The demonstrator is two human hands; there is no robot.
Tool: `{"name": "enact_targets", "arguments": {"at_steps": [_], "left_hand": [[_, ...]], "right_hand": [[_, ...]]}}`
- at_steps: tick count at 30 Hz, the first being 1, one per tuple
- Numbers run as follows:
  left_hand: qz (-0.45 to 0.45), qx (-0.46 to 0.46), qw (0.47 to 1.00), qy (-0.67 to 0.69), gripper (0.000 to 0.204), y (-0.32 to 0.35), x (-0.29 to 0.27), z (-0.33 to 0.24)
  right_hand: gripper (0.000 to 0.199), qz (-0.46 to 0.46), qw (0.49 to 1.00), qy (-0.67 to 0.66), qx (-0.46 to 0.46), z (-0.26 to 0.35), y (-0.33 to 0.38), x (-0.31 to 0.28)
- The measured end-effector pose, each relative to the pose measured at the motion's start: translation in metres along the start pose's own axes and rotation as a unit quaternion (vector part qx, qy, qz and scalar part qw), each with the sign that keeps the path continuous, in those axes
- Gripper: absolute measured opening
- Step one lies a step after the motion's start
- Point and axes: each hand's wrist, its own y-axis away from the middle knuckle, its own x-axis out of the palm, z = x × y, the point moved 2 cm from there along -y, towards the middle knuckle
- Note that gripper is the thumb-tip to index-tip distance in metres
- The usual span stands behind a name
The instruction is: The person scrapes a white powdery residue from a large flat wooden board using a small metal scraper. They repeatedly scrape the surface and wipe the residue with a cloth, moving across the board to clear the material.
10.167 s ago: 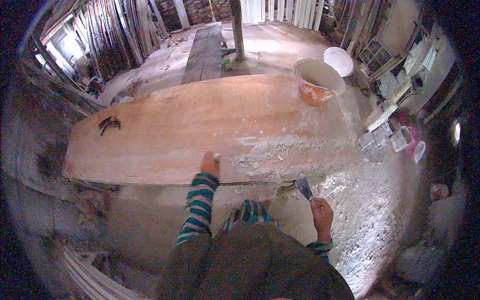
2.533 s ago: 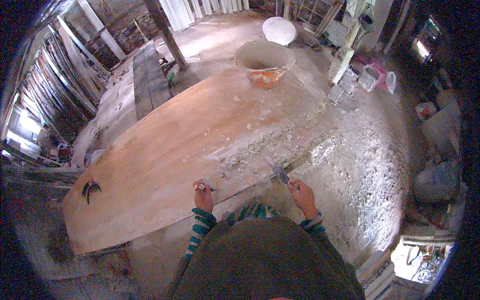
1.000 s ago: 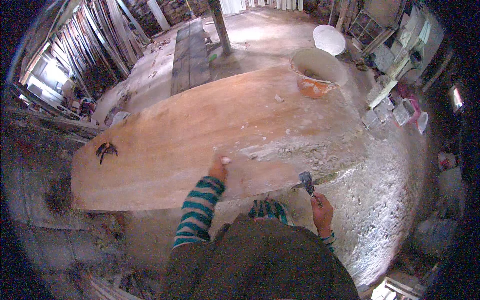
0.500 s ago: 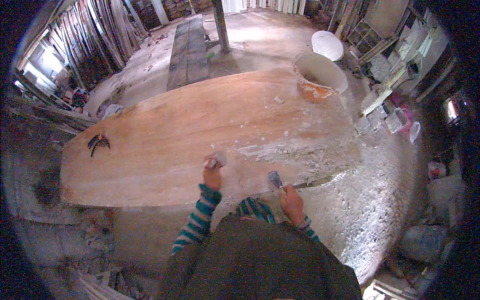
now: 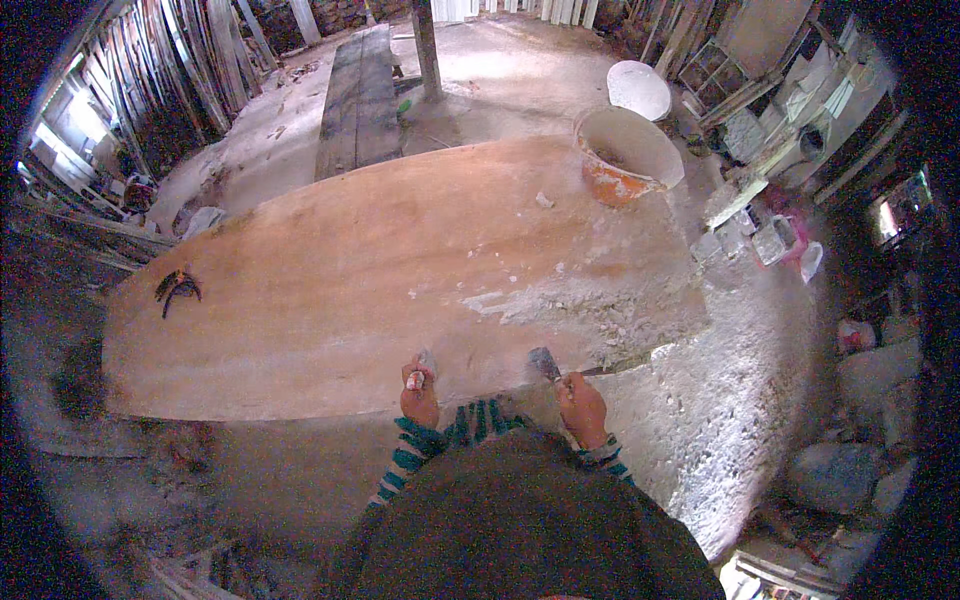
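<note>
My right hand (image 5: 582, 405) is closed around the handle of a putty knife (image 5: 543, 363), whose dark, smeared blade lies at the near side of a wide wooden board (image 5: 330, 300). To its left, my left hand (image 5: 420, 400) is closed on a small scraper-like tool (image 5: 426, 361) with a pale, blurred blade and a reddish handle; its exact kind is hard to make out. Both hands are over the board's near edge. Beyond the right hand, crumbly whitish plaster (image 5: 590, 308) is spread across the board.
An orange bucket (image 5: 615, 188) with a plaster-crusted rim stands at the board's far right corner. A dark curved object (image 5: 180, 288) lies on the left end. A white round lid-like thing (image 5: 640, 90), a plank bench (image 5: 357, 100) and a post (image 5: 427, 50) are farther off.
My left hand has drawn back toward me with its tool, closer to the near edge. My right hand stays nearly in place. The whole view has shifted slightly.
</note>
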Motion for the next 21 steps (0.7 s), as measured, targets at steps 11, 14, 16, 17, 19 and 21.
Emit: {"name": "enact_targets", "arguments": {"at_steps": [11, 14, 16, 17, 19, 21], "left_hand": [[0.025, 0.092, 0.978, -0.185, 0.018, -0.005, -0.015, 0.014], [0.025, -0.002, 0.980, -0.195, 0.020, -0.010, -0.016, 0.011], [0.026, -0.053, 0.998, -0.015, 0.013, -0.013, -0.004, 0.002], [0.020, -0.079, 0.997, -0.005, 0.011, -0.006, -0.003, 0.000], [0.002, -0.115, 0.991, -0.064, 0.010, -0.001, -0.004, -0.004], [0.034, -0.095, 0.994, -0.034, 0.012, -0.013, -0.017, 0.014]], "right_hand": [[0.026, -0.005, 1.000, -0.021, -0.002, 0.015, -0.020, -0.009], [0.026, -0.010, 0.999, -0.026, -0.019, 0.002, -0.019, 0.021], [0.026, -0.044, 0.997, -0.046, -0.032, 0.013, -0.048, 0.049], [0.027, -0.061, 0.996, -0.055, -0.037, 0.036, -0.076, 0.055], [0.028, -0.007, 1.000, -0.003, -0.020, 0.077, -0.118, 0.040], [0.029, 0.012, 1.000, -0.015, -0.012, 0.103, -0.104, 0.008]]}}
